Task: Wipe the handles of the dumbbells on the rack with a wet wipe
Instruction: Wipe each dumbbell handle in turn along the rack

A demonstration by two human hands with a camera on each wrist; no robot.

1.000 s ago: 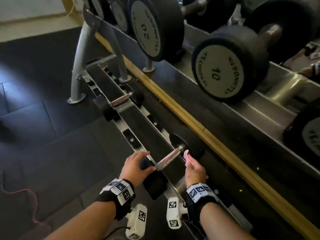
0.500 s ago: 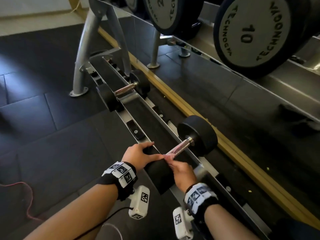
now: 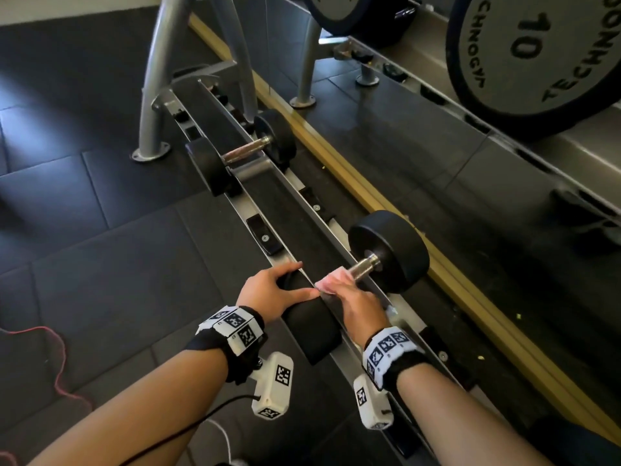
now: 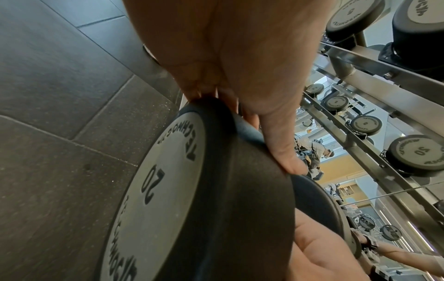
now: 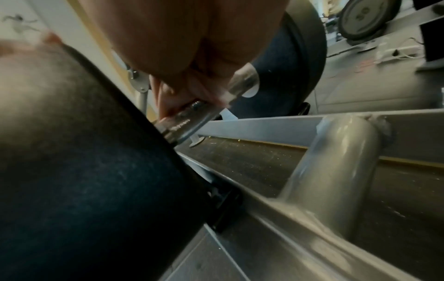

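Since the earlier frame my right hand (image 3: 353, 302) has slid back along the handle (image 3: 364, 266) toward the near weight head (image 3: 311, 326); half a second ago it sat in much the same place, and the head view has dipped closer to the lower rail.

Right hand: I note the fingers curled round the handle with the wet wipe (image 3: 331, 280) pinched between them and the steel. The right wrist view confirms fingers (image 5: 168, 98) wrapped over the knurled bar, the wipe itself poorly resolved there.

Left hand (image 3: 268, 294): fingers spread and fairly straight, pressing on the top of the near weight head, thumb along its inner edge beside the wipe. The left wrist view shows the fingertips (image 4: 288, 163) lying on the rubber rim, the end plate marked 20.

Task item: this dumbbell lies across the lower rack rail (image 3: 302, 243) at its near end, the far weight head (image 3: 389, 250) over the rail's far edge. A second dumbbell (image 3: 242, 156) sits at the rail's far end, by the rack leg (image 3: 158, 82).

Handling, in my judgement: the dumbbell is heavy and rigid and should not be lifted. It could roll in its cradle, so bracing the rubber head is sound. The knurled steel gives good friction. The wipe is limp and thin and may bunch or tear on the knurling, so it is best kept wrapped fully round the bar.
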